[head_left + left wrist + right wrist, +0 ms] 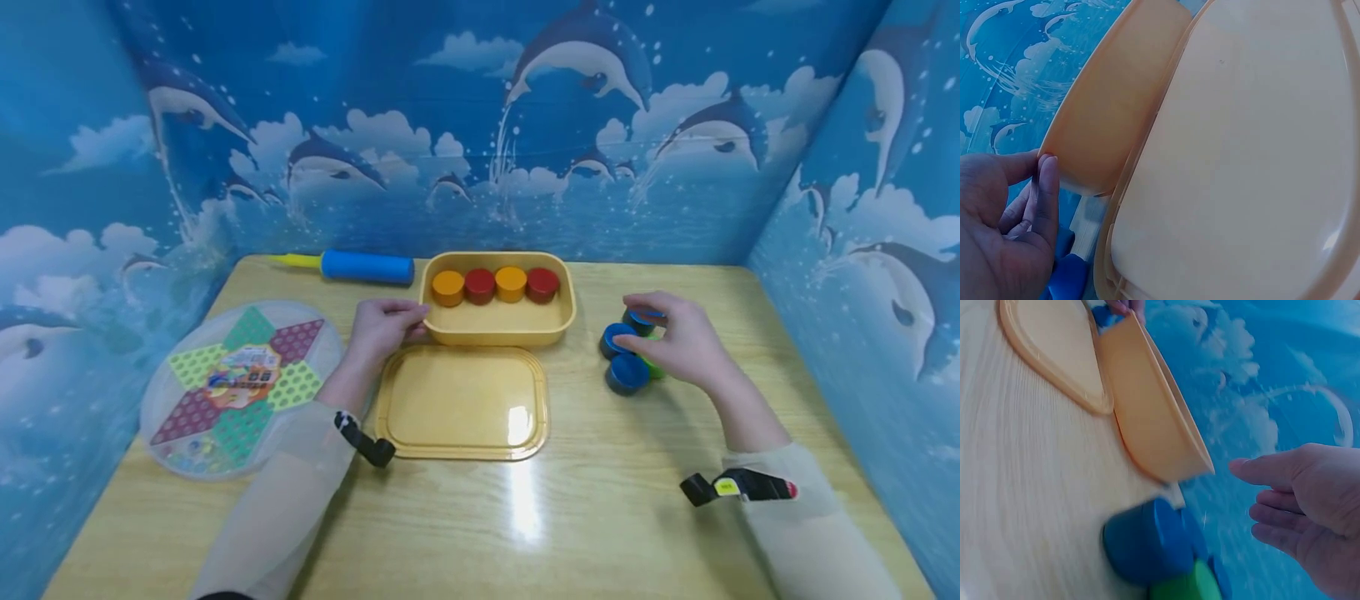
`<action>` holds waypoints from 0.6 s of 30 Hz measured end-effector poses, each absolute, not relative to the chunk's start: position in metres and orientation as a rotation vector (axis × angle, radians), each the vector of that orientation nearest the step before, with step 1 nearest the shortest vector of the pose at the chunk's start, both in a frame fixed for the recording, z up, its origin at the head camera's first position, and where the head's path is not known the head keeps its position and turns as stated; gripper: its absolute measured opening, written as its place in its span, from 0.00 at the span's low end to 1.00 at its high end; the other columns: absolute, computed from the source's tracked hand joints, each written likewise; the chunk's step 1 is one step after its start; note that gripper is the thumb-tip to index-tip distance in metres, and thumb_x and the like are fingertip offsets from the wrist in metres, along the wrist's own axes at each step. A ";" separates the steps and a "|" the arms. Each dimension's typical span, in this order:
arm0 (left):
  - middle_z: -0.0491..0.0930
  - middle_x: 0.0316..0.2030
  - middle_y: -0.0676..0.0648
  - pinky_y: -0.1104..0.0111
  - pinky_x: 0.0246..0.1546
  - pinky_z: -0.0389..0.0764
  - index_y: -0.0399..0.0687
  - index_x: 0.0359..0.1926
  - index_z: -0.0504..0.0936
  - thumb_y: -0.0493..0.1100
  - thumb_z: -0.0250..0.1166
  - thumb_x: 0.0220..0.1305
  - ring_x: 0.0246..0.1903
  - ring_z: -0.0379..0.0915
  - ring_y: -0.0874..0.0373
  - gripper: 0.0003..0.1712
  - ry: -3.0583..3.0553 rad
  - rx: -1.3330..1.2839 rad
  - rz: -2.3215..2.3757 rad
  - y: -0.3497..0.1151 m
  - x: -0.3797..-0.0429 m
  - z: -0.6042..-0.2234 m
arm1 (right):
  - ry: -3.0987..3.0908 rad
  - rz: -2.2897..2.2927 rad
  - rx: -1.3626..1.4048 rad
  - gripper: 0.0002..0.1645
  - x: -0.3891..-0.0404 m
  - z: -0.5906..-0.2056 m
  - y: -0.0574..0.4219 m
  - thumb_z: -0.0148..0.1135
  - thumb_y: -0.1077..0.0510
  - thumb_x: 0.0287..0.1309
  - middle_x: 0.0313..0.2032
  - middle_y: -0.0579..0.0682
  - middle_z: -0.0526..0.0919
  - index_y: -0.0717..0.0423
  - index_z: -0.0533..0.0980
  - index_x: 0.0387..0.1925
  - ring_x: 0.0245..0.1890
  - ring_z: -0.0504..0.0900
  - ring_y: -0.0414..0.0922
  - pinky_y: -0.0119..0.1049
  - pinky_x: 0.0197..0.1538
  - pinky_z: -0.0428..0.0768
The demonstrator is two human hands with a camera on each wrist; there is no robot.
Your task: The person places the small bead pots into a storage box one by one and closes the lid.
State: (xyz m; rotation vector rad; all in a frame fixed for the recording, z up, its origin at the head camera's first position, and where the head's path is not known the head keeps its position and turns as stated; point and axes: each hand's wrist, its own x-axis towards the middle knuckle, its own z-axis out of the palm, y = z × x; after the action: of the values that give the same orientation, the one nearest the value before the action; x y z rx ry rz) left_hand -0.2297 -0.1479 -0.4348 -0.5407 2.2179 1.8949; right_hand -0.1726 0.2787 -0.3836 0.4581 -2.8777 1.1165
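Observation:
At its left end, the yellow plastic box (495, 336) is pinched by my left hand (384, 332); the left wrist view shows thumb and fingers on the rim. Inside stand two orange tubs (448, 288) and two red tubs (480, 285) in a row. My right hand (678, 340) hovers over a cluster of blue tubs (627, 373) and a green tub (656, 368), partly hiding them. In the right wrist view its fingers are apart from the tubs and hold nothing. The matching yellow lid (461, 400) lies flat in front of the box.
A round Chinese checkers board (243, 390) in a clear case lies at the left. Behind it, a blue hand pump (367, 267) with a yellow nozzle lies along the back edge. Dolphin-printed curtains (480, 125) enclose the wooden table (585, 500) at the back and sides.

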 end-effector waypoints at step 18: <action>0.85 0.47 0.39 0.64 0.46 0.89 0.40 0.53 0.87 0.46 0.75 0.70 0.38 0.87 0.53 0.18 2.202 -0.583 1.860 -0.147 -0.230 -0.431 | -2.971 1.141 0.337 0.42 -0.154 -0.416 0.335 0.79 0.56 0.63 0.65 0.73 0.75 0.73 0.70 0.69 0.64 0.74 0.73 0.63 0.64 0.76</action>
State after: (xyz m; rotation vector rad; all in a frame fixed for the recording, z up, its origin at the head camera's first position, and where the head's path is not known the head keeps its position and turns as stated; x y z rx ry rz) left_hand -0.2297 -0.1470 -0.4313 -0.5832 2.2024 1.8603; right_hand -0.1540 0.3352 -0.4164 0.3368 -2.9712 1.1412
